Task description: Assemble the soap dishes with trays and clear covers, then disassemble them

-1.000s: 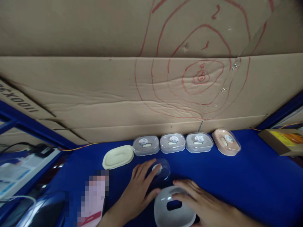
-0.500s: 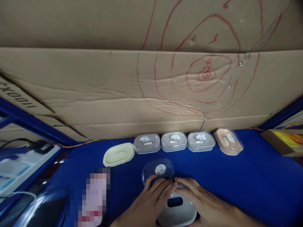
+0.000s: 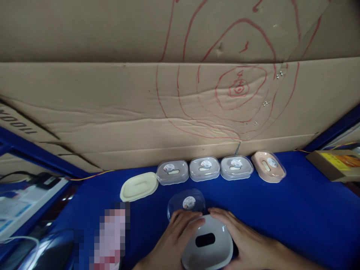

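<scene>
A grey, rounded plastic box part with a dark oval slot (image 3: 213, 253) sits between my two hands at the bottom of the view. My left hand (image 3: 180, 234) grips its left side, fingers curled over the far edge. Along the right side lies my right hand (image 3: 236, 236), its fingertips at the far right edge. Just beyond my left fingertips rests a clear plastic cover (image 3: 197, 197) with a round label (image 3: 189, 203). The underside of the grey part is hidden.
A cream oval tray (image 3: 139, 186) lies at the back left of the blue table (image 3: 295, 221). Beside it stand three grey lidded boxes (image 3: 204, 168) and a pink one (image 3: 269, 167). Cardboard (image 3: 112, 93) rises behind. A carton (image 3: 334, 167) is at right, a pixelated item (image 3: 111, 236) at left.
My fingers have drawn apart at the far edge, uncovering more of the grey part's top. The camera view has shifted slightly; the row of boxes stays as it was.
</scene>
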`<state>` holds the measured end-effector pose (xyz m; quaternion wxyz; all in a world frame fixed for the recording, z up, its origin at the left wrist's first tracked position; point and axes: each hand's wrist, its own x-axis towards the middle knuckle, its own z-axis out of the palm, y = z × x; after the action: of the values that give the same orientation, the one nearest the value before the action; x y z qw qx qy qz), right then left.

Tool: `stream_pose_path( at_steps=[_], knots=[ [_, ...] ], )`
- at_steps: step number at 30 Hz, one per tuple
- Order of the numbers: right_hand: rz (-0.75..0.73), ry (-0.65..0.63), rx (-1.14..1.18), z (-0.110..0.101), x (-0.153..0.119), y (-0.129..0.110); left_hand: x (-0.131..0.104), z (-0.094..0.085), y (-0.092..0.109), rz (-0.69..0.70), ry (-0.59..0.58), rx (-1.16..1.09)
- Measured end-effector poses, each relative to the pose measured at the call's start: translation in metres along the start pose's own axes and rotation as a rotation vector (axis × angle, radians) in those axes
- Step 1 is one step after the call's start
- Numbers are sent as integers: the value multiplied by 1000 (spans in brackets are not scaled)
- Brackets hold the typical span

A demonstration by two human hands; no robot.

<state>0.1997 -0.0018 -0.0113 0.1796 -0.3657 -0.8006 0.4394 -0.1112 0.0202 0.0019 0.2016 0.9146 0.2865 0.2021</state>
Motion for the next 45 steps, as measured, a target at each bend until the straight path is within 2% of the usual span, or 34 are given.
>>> stream_pose_path(
  at_steps=[4,7,12,16,19,22,25,27,31,39,42,45],
  knots=[
    [49,11,79,8,-3,10,-7,8,0,-93,-51,-78],
    [64,-6,83,11,-2,11,-7,9,3,-80,-86,-67],
    [100,-30,96,8,0,5,-6,6,4,-12,-26,-129],
    [128,71,203,6,-3,0,-8,7,1,-52,-16,-187],
    [121,117,370,8,-3,-7,-9,9,0,-39,-40,-179],
    [120,131,653,13,1,-14,-8,11,1,-35,-43,-130],
    [125,124,990,16,7,-20,-6,9,3,-35,51,-31],
    [167,126,1099,16,10,-23,-3,6,4,-20,111,32],
    [261,124,1056,9,13,-26,1,3,5,-19,146,96],
    [230,118,969,4,16,-26,5,-2,3,25,185,173],
    [210,190,894,6,15,-20,6,-11,-3,-11,234,214],
    [236,321,726,5,13,-14,7,-29,-16,-117,317,268]
  ],
)
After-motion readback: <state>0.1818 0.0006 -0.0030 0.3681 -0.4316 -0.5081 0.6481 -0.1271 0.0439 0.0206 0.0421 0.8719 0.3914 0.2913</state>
